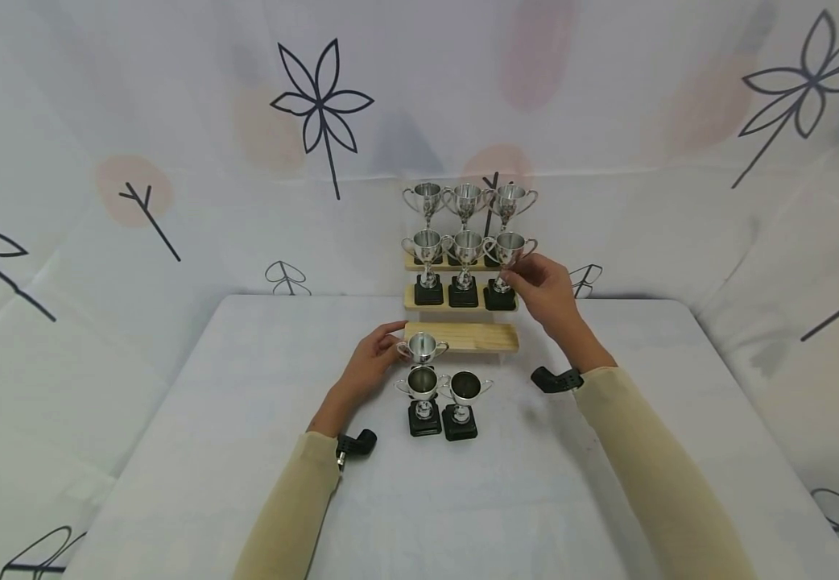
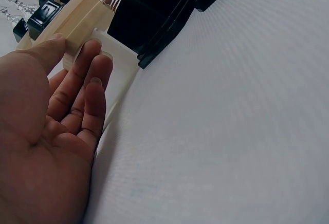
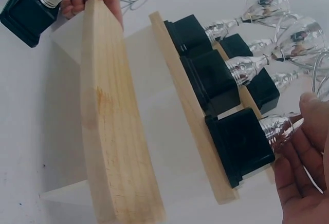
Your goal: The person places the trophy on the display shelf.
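Note:
My right hand point(image 1: 554, 300) pinches the stem of a silver trophy cup point(image 1: 507, 248) at the right end of the stand's middle step. In the right wrist view, that cup's black base point(image 3: 242, 147) sits on the wooden step point(image 3: 187, 113). Two more trophies point(image 1: 465, 248) stand to its left on the same step. With its thumb above and fingertips below, my left hand point(image 1: 365, 366) grips the left end of the lowest step point(image 1: 477, 337), a bare wooden board. The left wrist view shows this hold, the hand point(image 2: 56, 116) close beside a black trophy base point(image 2: 151, 16).
Three trophies fill the top step point(image 1: 465, 201) behind. Three more trophies point(image 1: 466, 389) stand on the white tabletop point(image 1: 419, 507), in front of the stand near my left hand. A white cloth point(image 1: 608, 121) with printed flowers hangs behind the table.

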Action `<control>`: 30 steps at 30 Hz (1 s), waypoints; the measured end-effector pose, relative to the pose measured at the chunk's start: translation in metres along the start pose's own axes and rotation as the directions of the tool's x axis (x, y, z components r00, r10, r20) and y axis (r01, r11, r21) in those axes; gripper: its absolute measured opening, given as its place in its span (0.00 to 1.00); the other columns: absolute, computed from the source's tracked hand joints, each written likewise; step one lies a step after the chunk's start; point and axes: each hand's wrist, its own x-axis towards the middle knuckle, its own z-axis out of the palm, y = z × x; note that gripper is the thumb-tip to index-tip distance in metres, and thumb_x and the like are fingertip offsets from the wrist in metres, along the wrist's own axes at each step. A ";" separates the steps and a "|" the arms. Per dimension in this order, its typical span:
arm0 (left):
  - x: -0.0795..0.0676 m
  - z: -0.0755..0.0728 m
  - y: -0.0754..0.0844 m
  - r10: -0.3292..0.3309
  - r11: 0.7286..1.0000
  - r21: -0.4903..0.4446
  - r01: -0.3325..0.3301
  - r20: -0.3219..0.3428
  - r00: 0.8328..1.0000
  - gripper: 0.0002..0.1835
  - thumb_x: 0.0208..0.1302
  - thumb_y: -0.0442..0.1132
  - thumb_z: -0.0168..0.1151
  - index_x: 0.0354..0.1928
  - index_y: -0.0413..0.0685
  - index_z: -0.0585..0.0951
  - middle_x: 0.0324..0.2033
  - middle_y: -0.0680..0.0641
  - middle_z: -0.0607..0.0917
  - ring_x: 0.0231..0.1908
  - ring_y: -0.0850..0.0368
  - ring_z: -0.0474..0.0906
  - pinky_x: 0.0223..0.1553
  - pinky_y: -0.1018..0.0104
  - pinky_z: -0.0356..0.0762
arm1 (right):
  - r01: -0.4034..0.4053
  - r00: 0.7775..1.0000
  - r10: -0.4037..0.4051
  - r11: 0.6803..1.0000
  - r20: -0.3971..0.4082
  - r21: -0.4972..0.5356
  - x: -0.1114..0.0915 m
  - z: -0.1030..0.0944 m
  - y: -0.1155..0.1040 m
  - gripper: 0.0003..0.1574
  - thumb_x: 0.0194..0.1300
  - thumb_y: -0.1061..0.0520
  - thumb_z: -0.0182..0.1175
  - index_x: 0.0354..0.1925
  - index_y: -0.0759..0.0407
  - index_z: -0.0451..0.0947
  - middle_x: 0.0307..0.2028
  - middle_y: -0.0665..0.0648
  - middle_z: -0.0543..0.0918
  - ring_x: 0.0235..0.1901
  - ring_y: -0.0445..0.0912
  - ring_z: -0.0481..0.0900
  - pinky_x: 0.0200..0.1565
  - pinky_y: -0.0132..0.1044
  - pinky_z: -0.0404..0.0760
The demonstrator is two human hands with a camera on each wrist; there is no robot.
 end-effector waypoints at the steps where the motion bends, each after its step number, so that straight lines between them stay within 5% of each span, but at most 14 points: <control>1: 0.000 0.000 0.000 -0.001 1.000 0.002 0.001 0.000 1.000 0.26 0.79 0.39 0.59 0.76 0.52 0.72 0.45 0.45 0.90 0.45 0.55 0.86 0.60 0.55 0.76 | 0.003 1.000 -0.003 1.000 -0.004 0.012 -0.001 0.000 0.001 0.13 0.74 0.56 0.68 0.50 0.64 0.84 0.49 0.60 0.87 0.46 0.39 0.83 0.50 0.29 0.79; 14: -0.001 0.000 0.000 -0.013 1.000 -0.014 0.013 0.000 1.000 0.26 0.80 0.40 0.59 0.76 0.54 0.72 0.45 0.46 0.90 0.46 0.54 0.87 0.62 0.53 0.76 | 0.015 0.990 -0.007 0.998 -0.141 0.055 -0.025 -0.004 0.007 0.24 0.76 0.59 0.64 0.64 0.70 0.76 0.58 0.68 0.82 0.57 0.43 0.81 0.65 0.35 0.75; 20: -0.002 -0.001 -0.001 -0.007 1.000 -0.002 0.007 0.004 1.000 0.26 0.80 0.40 0.58 0.76 0.52 0.72 0.46 0.46 0.90 0.46 0.55 0.87 0.61 0.54 0.77 | 0.050 0.978 -0.029 0.994 -0.208 0.096 -0.044 -0.006 0.015 0.18 0.76 0.64 0.63 0.59 0.73 0.78 0.46 0.62 0.82 0.44 0.36 0.79 0.50 0.27 0.76; 23: -0.001 -0.001 -0.001 -0.007 1.000 -0.003 0.007 0.004 1.000 0.26 0.80 0.40 0.58 0.76 0.52 0.72 0.47 0.46 0.90 0.46 0.55 0.87 0.60 0.55 0.78 | 0.062 0.986 -0.042 0.991 -0.163 0.117 -0.054 -0.006 0.018 0.15 0.77 0.64 0.62 0.57 0.71 0.79 0.41 0.56 0.82 0.39 0.38 0.80 0.42 0.26 0.77; 30: -0.001 0.000 -0.001 -0.007 1.000 -0.024 0.007 0.003 1.000 0.26 0.80 0.39 0.58 0.76 0.52 0.72 0.46 0.46 0.90 0.46 0.54 0.87 0.61 0.53 0.78 | 0.066 0.990 -0.082 0.988 0.117 0.137 -0.078 -0.006 0.016 0.12 0.79 0.65 0.59 0.55 0.71 0.80 0.40 0.67 0.84 0.38 0.45 0.84 0.44 0.28 0.83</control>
